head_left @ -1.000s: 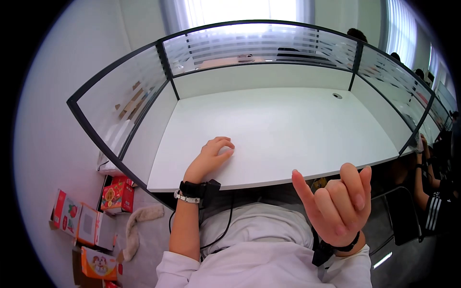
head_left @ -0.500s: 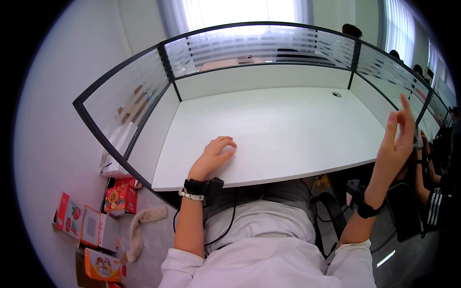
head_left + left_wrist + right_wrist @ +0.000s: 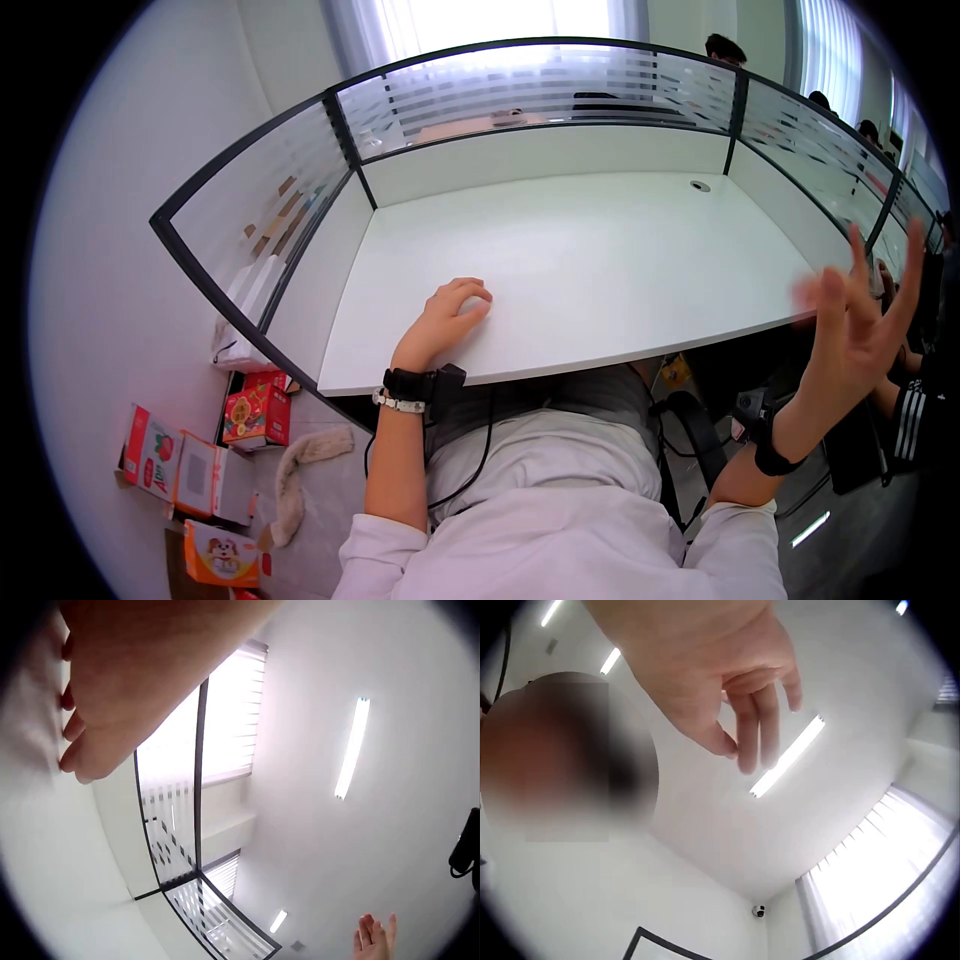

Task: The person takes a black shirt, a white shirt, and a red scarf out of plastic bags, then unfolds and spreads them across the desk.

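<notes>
On the white desk [image 3: 600,255] rests my left hand [image 3: 440,322], its fingers loosely bent and nothing showing between them. The left wrist view shows the same hand [image 3: 112,727] low over the white surface. My right hand [image 3: 852,345] is raised in the air past the desk's right front corner. Its fingers are apart, some pointing up and others bent and blurred. In the right wrist view this hand [image 3: 735,682] holds nothing against the ceiling. Each wrist wears a black strap with a small camera.
A partition [image 3: 540,155] with striped glass and dark frames borders the desk on three sides. A cable hole [image 3: 700,186] sits at its back right. Boxes [image 3: 222,552] and a fluffy strip [image 3: 290,490] lie on the floor at left. Another person's striped sleeve [image 3: 908,420] shows at right.
My right hand has moved from in front of my body out to the right and up, its fingers changing from curled to spread. My left hand has stayed on the desk.
</notes>
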Demonstrator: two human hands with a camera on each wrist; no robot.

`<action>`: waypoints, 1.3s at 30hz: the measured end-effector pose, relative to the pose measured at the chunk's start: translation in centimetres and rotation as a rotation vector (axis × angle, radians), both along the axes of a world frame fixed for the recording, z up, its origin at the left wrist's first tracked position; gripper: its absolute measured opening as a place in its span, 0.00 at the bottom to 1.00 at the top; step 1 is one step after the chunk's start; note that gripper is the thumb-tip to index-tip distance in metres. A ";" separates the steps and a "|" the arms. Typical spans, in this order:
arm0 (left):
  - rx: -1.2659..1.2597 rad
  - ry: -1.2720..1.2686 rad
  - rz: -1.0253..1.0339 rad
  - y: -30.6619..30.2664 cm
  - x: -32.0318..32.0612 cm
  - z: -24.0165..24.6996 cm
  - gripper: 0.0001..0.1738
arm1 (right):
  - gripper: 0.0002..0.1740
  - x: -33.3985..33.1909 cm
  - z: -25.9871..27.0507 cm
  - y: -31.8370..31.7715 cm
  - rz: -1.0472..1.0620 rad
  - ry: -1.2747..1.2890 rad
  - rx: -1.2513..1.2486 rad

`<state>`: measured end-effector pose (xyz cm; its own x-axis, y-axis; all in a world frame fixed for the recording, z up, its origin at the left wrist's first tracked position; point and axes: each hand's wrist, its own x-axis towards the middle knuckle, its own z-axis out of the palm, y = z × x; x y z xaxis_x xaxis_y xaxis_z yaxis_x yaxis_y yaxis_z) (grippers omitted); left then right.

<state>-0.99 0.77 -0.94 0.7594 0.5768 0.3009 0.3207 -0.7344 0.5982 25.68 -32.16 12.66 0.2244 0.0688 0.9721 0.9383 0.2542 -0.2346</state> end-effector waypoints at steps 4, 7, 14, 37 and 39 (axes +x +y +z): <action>0.008 0.028 0.015 -0.6 0.0 0.3 0.13 | 0.41 -4.8 0.4 -1.2 0.038 -0.201 -0.079; -0.002 -0.035 0.040 -0.8 0.2 0.2 0.11 | 0.41 -6.8 0.5 -0.9 0.291 -0.399 -0.169; -0.009 0.029 -0.011 -0.1 0.2 0.1 0.12 | 0.16 -9.0 0.4 -0.8 0.786 -0.527 -0.125; -0.055 -0.018 -0.007 -0.8 0.6 0.6 0.13 | 0.08 -9.2 -0.5 1.1 1.360 -0.281 0.073; -0.023 -0.029 -0.015 -0.6 0.7 0.2 0.13 | 0.10 -10.6 -1.4 0.2 1.543 -0.099 0.005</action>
